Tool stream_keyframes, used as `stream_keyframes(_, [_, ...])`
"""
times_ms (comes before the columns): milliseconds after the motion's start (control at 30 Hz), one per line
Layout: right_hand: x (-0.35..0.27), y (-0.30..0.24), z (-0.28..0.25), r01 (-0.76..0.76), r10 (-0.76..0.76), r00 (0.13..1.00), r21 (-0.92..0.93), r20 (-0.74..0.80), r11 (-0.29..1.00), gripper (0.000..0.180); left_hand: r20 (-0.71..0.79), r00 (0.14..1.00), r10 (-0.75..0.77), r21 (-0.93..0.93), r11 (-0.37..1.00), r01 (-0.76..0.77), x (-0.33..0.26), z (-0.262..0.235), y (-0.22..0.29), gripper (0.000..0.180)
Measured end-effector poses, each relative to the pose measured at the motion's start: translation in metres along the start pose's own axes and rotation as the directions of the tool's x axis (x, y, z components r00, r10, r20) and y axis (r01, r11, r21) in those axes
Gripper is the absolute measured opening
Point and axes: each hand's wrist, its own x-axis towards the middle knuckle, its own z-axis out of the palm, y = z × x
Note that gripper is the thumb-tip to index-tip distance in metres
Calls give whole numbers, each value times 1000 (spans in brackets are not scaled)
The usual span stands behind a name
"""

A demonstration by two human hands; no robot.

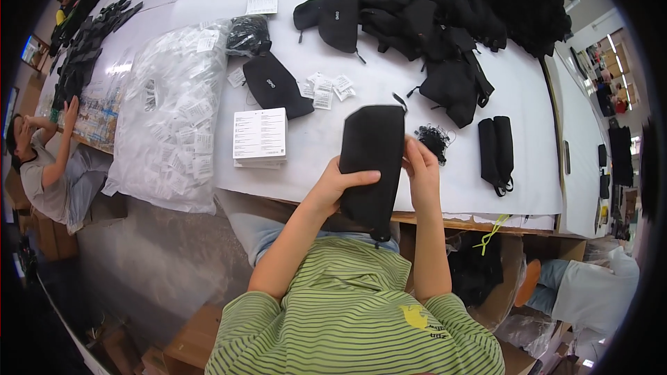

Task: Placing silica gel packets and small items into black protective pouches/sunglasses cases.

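Head view: both hands hold 1 black fabric pouch (372, 160) upright above the near edge of the white table (486, 97). Left hand (332, 186) wraps its lower side, thumb across the front; right hand (420, 170) pinches the right edge. Best to keep the grip even (the fabric looks limp). A paper stack (260, 137) lies left, folded black pieces (497, 153) right; bare tabletop between.

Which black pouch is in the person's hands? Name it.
The long black pouch held upright over the table edge, between left hand and right hand; the others lie flat on the table.
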Motion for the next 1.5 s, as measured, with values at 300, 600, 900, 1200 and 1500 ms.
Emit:
stream_keyframes(300, [13, -11, 4, 449, -500, 862, -340, -77, 826, 12, 27, 996, -87, 87, 993, 84, -2, 1, 0, 45])
stream_keyframes(600, [15, -19, 7, 423, -491, 871, -499, -5, 757, 7, -56, 991, -122, -134, 984, 114, 0, 6, -5, 40])
stream_keyframes(900, [6, -20, 13, 413, -484, 871, -408, -83, 814, 5, -40, 992, -122, -114, 987, 117, -2, 9, -5, 35])
stream_keyframes(1200, [-43, -12, 37, 308, -237, 937, -288, 257, 907, 7, -118, 988, -98, -464, 885, 32, 1, -23, 9, 23])
stream_keyframes(1500, [-57, -9, 37, 244, -160, 934, -242, 319, 939, 7, -187, 982, -29, -477, 877, -65, 0, -30, 16, 21])
